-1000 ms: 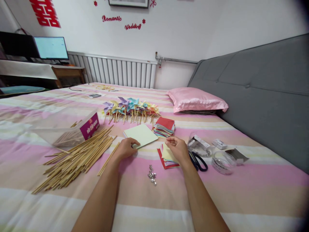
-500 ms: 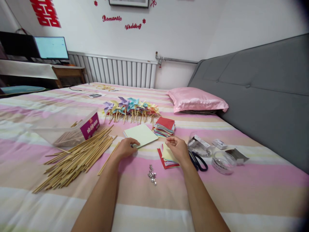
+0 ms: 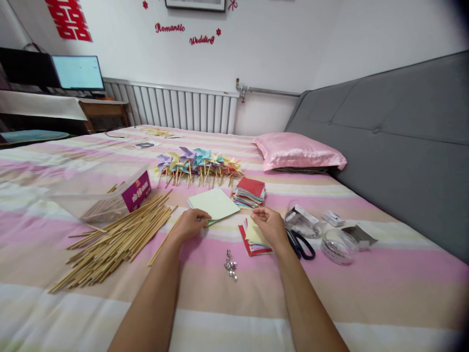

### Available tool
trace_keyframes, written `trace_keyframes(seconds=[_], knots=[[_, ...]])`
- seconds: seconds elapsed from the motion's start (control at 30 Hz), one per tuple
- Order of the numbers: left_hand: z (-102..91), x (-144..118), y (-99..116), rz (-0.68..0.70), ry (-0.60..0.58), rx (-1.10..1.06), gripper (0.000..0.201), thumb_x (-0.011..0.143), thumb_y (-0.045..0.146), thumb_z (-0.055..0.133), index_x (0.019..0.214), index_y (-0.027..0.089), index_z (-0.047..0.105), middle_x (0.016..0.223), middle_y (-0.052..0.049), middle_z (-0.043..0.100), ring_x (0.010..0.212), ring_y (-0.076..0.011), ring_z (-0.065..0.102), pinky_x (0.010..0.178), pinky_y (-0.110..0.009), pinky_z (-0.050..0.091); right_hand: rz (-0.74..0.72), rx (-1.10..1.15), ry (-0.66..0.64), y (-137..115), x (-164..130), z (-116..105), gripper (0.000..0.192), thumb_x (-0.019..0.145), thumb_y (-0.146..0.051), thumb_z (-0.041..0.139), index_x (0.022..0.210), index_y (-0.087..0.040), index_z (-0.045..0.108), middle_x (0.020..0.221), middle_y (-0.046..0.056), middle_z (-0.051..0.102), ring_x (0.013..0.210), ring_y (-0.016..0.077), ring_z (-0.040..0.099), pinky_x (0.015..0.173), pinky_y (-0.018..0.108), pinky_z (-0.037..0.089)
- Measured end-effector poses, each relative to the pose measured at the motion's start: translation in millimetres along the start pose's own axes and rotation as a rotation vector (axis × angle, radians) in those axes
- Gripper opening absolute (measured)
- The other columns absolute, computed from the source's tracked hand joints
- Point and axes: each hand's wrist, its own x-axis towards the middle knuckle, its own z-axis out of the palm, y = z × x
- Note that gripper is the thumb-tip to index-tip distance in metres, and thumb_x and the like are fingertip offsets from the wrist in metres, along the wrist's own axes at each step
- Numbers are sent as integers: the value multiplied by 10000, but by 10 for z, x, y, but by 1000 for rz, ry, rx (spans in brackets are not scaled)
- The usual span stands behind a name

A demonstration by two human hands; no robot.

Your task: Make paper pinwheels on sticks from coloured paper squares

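In the head view, the left hand (image 3: 193, 225) is at the near left edge of the pale green paper (image 3: 216, 203), which lies flat on the striped bedcover (image 3: 227, 318). Its fingers are curled and the opening is narrow; whether they pinch a sheet, I cannot tell. The right hand (image 3: 270, 227) is over the low pile of coloured papers (image 3: 253, 240), a yellow sheet on top and a red one at the bottom. Its fingertips are bent close together (if there is paper between them, I cannot tell this also). Behind this pile there is a taller stack with a red top (image 3: 249, 189), just beside the pale green paper. Between the two forearms lie small metal pieces (image 3: 230, 266). At the left many thin sticks (image 3: 120, 244) are spread before a clear plastic box (image 3: 75, 203). Dark-handled scissors (image 3: 305, 247) lie just beside the right wrist. Farther away, finished-looking pinwheels (image 3: 200, 161) lie in a row.
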Motion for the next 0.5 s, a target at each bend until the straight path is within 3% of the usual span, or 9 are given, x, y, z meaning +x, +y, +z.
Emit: trace_keyframes(seconds=[0.2, 0.37, 0.5], knots=[[19, 27, 21, -22, 124, -50, 215, 666, 265, 574, 733, 182, 760, 765, -58, 741, 734, -243, 652, 672, -298, 435, -7, 3, 5, -2, -3, 0, 258, 661, -334, 640, 830, -141, 666, 797, 90, 705, 752, 210, 668, 734, 330, 519], [24, 56, 2, -89, 321, -135, 197, 655, 293, 618, 693, 161, 758, 710, -79, 734, 727, -270, 658, 672, -316, 433, -5, 19, 2, 8, 0, 5, 262, 656, -339, 646, 827, -141, 667, 793, 88, 703, 743, 206, 664, 732, 327, 514], [21, 58, 26, -122, 486, -258, 278, 662, 361, 650, 788, 137, 755, 780, -95, 739, 778, -263, 664, 708, -314, 454, 1, 44, 4, -15, 2, 23, 267, 644, -351, 660, 812, -145, 668, 784, 83, 703, 746, 207, 660, 729, 319, 502]])
